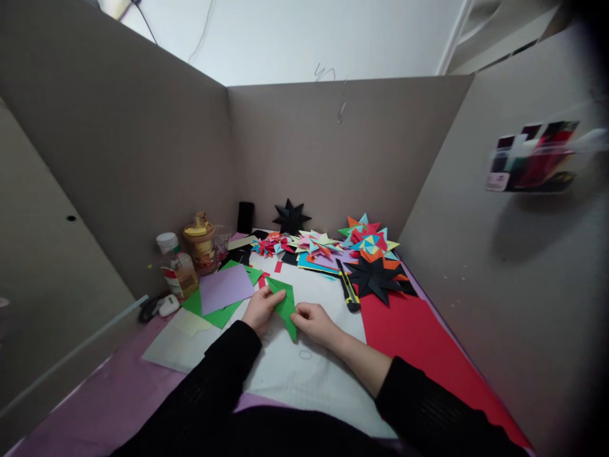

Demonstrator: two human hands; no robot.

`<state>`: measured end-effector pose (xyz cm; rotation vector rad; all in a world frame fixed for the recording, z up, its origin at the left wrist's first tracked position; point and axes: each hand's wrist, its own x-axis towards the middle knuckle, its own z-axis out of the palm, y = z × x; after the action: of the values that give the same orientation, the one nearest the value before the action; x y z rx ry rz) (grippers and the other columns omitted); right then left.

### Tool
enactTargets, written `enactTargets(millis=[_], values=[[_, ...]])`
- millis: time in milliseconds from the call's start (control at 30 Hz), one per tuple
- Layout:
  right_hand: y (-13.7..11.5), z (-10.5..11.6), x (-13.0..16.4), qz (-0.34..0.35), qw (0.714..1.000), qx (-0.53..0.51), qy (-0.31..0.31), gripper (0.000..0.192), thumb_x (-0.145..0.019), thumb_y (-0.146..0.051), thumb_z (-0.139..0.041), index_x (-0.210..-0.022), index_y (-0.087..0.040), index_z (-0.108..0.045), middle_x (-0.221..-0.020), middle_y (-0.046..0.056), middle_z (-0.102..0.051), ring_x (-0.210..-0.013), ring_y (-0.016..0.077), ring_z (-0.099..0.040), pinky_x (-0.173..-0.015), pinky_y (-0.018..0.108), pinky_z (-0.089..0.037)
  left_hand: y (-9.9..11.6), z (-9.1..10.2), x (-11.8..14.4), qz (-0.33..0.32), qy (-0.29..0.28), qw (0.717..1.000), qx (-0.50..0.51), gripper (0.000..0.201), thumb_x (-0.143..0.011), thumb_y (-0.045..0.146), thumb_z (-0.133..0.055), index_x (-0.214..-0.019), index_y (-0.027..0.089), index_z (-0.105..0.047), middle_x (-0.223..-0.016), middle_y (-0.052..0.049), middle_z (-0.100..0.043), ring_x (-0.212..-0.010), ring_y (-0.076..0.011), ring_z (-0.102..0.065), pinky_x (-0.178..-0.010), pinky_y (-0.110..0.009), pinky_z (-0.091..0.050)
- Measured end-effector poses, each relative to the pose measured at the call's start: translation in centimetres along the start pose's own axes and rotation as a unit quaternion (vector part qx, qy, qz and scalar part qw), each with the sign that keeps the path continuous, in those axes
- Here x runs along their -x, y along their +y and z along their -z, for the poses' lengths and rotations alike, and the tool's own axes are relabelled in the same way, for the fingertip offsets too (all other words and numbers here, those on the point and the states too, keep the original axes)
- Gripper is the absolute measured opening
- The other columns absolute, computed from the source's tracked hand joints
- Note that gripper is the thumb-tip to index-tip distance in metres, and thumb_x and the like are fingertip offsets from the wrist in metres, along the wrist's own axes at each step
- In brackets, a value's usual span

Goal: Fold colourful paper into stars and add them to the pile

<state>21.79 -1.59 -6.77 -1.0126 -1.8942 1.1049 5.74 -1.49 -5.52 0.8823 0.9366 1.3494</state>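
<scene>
A folded piece of green paper is held between my two hands above the white sheet. My left hand pinches its left side, thumb lying across the front. At the lower right edge, the fingers of my right hand are closed on the paper. To the left of my left hand lie a lilac sheet and green sheets, the lilac one on top. Right of my hands is a black and yellow utility knife.
Folded paper stars lie along the back, with a black star at the right and another black star against the partition. Red paper covers the right side. A bottle and a jar stand at the left.
</scene>
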Motion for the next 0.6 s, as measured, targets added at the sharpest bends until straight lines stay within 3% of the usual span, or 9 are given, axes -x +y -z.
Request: enactTargets(millis=[167, 233, 300, 367, 467, 600], values=[[-0.7, -0.2, 0.6, -0.017, 0.999, 0.026, -0.009, 0.018, -0.070, -0.021, -0.049, -0.052, -0.018, -0.047, -0.050, -0.005, -0.044, -0.051, 0.0090, -0.039, -0.051, 0.021, -0.029, 0.9, 1.3, -1.5, -0.074, 0.141, 0.986, 0.054, 0.037, -0.058, 0.036, -0.079, -0.081, 0.014, -0.061, -0.074, -0.002, -0.068, -0.065, -0.0133, -0.063, -0.064, -0.025, -0.048], [-0.7, 0.0, 0.5, -0.030, 1.000, 0.004, 0.004, 0.016, -0.070, -0.023, -0.051, -0.055, -0.018, -0.050, -0.052, -0.004, -0.047, -0.053, 0.0098, -0.042, -0.053, 0.022, -0.032, 1.1, 1.6, -1.7, -0.081, 0.160, 0.982, 0.057, 0.036, -0.059, 0.036, -0.078, -0.080, 0.015, -0.059, -0.072, -0.001, -0.068, -0.064, -0.0122, -0.063, -0.063, -0.023, -0.048], [-0.6, 0.4, 0.2, -0.022, 0.997, -0.044, 0.064, 0.016, -0.073, -0.029, -0.054, -0.062, -0.018, -0.052, -0.057, -0.003, -0.050, -0.055, 0.0106, -0.044, -0.055, 0.022, -0.034, 1.0, 1.2, -1.3, -0.066, 0.130, 0.989, 0.038, 0.037, -0.057, 0.033, -0.080, -0.081, 0.015, -0.059, -0.071, -0.001, -0.067, -0.062, -0.0128, -0.063, -0.061, -0.024, -0.048], [-0.5, 0.7, -0.3, -0.012, 0.988, -0.100, 0.115, 0.019, -0.076, -0.038, -0.055, -0.070, -0.019, -0.053, -0.060, -0.004, -0.050, -0.055, 0.0109, -0.043, -0.054, 0.023, -0.034, 0.4, 0.3, -0.5, -0.031, 0.044, 0.998, -0.015, 0.040, -0.055, 0.030, -0.081, -0.084, 0.014, -0.059, -0.069, -0.001, -0.067, -0.059, -0.0144, -0.063, -0.059, -0.025, -0.048], [-0.2, 1.0, -0.9, -0.024, 0.984, -0.139, 0.105, 0.028, -0.076, -0.045, -0.057, -0.066, -0.020, -0.049, -0.053, -0.006, -0.044, -0.050, 0.0106, -0.038, -0.049, 0.023, -0.031, -0.5, -1.0, 0.6, 0.005, -0.082, 0.993, -0.090, 0.040, -0.059, 0.032, -0.079, -0.089, 0.014, -0.059, -0.066, -0.001, -0.067, -0.058, -0.0154, -0.063, -0.056, -0.025, -0.047], [0.5, 1.6, -1.0, -0.026, 0.984, -0.136, 0.116, 0.030, -0.075, -0.045, -0.058, -0.062, -0.020, -0.046, -0.049, -0.006, -0.042, -0.047, 0.0101, -0.037, -0.047, 0.023, -0.029, -0.6, -1.0, 1.0, -0.018, -0.091, 0.983, -0.161, 0.034, -0.069, 0.037, -0.070, -0.092, 0.013, -0.063, -0.056, 0.000, -0.062, -0.047, -0.0117, -0.057, -0.045, -0.020, -0.039]])
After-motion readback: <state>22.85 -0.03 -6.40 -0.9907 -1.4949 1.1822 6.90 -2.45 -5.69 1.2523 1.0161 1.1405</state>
